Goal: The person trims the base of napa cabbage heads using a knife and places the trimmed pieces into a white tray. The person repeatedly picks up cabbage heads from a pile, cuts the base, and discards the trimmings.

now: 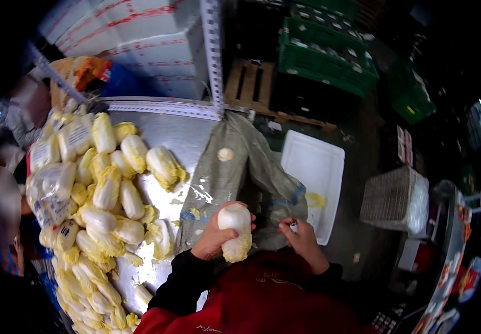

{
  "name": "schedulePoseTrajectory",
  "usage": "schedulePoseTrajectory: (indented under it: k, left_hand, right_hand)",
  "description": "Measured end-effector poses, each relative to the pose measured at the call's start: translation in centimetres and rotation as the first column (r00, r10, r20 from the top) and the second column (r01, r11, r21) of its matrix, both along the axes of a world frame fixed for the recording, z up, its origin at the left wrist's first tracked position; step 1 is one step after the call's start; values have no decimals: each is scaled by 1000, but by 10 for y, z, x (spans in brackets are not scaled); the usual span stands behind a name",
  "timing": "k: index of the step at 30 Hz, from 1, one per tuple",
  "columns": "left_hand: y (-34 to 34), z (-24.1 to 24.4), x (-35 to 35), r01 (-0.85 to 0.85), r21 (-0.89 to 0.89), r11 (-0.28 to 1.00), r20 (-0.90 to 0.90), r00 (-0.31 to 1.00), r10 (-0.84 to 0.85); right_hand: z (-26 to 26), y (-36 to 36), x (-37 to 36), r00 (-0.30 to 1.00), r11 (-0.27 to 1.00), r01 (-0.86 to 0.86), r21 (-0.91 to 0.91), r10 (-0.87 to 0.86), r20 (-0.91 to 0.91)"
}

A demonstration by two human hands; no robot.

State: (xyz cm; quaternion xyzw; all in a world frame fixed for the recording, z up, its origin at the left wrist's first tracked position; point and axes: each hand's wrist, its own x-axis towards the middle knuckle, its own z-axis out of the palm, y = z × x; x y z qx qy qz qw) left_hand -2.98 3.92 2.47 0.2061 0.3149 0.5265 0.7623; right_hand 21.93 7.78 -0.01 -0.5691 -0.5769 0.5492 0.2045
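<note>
My left hand (pixel 215 238) is wrapped around a trimmed napa cabbage (pixel 235 223), its white base pointing away from me and its yellow leaf end towards me. My right hand (pixel 305 240) grips a small tool (pixel 293 225); only a short light and dark end shows above the fist, so its kind is unclear. Beneath both hands spreads a grey-green woven plastic sack (pixel 219 179), draped over the table's edge with a dark opening. A cut cabbage base (pixel 225 154) lies on the sack. To the left, many napa cabbages (pixel 107 188) are piled, a few in printed clear bags (pixel 52 183).
The metal table (pixel 161 125) bears loose leaf scraps. A white perforated post (pixel 213 54) rises at its far corner. Right of the sack is a white foam box (pixel 317 179); beyond stand green crates (pixel 328 54) and a wooden pallet (pixel 249 83). A blurred person (pixel 4 200) is at far left.
</note>
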Motion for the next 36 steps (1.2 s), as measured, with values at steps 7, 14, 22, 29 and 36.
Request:
schedulePoseTrajectory:
  k: [7, 14, 22, 29, 36]
  left_hand:
    - [7, -32, 30, 93, -133, 987, 455, 890, -23]
    - [1, -48, 32, 43, -17, 999, -488, 872, -46]
    - [-4, -32, 21, 188, 113, 976, -826, 564, -13]
    - [-11, -38, 20, 174, 152, 973, -818, 575, 25]
    - [-11, -27, 24, 204, 126, 971, -815, 579, -16]
  right_hand:
    - [27, -13, 8, 992, 974, -11, 228, -17, 122]
    - [46, -19, -11, 873, 946, -279, 161, 180, 454]
    - [43, -29, -22, 792, 856, -471, 214, 303, 530]
    - [46, -32, -26, 802, 842, -485, 236, 321, 503]
    - [41, -34, -27, 801, 842, -490, 227, 333, 497]
